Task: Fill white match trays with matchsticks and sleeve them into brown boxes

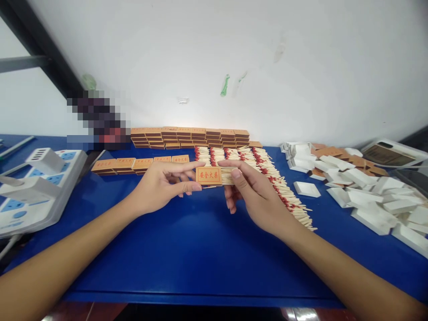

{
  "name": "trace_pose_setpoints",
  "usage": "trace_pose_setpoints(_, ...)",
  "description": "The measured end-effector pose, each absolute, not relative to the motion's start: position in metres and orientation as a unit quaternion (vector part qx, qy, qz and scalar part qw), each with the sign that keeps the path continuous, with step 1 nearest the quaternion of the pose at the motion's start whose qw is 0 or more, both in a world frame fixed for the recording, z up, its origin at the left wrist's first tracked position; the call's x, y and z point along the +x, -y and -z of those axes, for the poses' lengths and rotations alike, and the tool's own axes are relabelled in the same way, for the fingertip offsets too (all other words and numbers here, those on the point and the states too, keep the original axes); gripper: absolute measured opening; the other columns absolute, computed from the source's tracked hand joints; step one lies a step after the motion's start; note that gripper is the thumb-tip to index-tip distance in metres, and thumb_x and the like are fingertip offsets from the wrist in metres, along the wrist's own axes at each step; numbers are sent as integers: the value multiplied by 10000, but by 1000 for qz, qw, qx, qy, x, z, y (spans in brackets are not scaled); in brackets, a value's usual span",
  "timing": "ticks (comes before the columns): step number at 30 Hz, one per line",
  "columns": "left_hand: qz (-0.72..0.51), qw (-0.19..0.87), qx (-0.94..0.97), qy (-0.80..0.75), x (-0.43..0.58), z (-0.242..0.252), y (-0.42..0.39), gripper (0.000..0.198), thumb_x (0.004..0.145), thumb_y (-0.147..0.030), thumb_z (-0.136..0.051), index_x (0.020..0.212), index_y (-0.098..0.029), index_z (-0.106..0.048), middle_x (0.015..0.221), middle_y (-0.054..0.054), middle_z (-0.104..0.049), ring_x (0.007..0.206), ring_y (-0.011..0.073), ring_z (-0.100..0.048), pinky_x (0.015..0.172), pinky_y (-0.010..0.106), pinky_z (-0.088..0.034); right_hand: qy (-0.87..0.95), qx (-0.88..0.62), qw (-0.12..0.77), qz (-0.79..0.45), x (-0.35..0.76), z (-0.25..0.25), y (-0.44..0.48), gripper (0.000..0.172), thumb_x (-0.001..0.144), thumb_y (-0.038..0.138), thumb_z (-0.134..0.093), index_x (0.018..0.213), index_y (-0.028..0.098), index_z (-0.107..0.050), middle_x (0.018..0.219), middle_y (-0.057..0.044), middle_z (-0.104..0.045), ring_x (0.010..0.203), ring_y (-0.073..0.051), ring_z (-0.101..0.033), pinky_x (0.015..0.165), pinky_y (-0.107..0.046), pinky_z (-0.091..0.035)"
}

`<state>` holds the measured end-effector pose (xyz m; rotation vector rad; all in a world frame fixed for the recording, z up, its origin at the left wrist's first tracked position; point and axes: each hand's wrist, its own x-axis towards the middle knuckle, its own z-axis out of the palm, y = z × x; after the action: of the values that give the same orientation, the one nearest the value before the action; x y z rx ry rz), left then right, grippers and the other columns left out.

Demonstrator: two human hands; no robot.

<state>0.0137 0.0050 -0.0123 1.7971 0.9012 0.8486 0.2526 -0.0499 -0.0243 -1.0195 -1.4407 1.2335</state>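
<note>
Between my hands, above the blue table, is a matchbox [208,175] with orange-red lettering on its tan sleeve. My left hand [163,180] pinches the sleeve's left end between thumb and fingers. At the other end, my right hand [257,191] grips the part that sticks out of the sleeve, where pale matchsticks [228,175] lie side by side. Their heads are hidden in the sleeve, and the inner tray's walls cannot be made out. Just behind my right hand, loose red-headed matches [264,162] lie in rows and piles.
Filled-looking matchboxes stand in a long stack [187,136] by the wall and a shorter row [125,165] at left. White trays [371,196] and tan sleeves [341,156] are heaped at right, near a white device [391,152]. A power strip [63,187] with plugs lies at left.
</note>
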Motion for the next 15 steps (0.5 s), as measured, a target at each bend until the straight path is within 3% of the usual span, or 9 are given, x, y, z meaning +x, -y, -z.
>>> trace_pose_setpoints(11, -353, 453, 733, -365, 16, 15, 0, 500, 785, -325, -907, 1260, -214, -798, 755, 24, -798, 587, 102, -655, 566, 204, -547, 555, -407, 482, -543, 244, 28, 57, 499, 1071, 595, -501, 1390, 216, -558, 777, 17, -637, 612, -149, -659, 519, -285, -574)
trace_pose_setpoints(15, -374, 446, 723, -373, 19, 17, 3, 544, 765, -320, -926, 1281, -217, -786, 764, 17, -796, 586, 96, -652, 582, 204, -566, 543, -428, 488, -532, 242, 31, 60, 661, 1059, 666, -459, 1597, 283, -429, 1120, -96, -709, 923, -218, -713, 669, -358, -646)
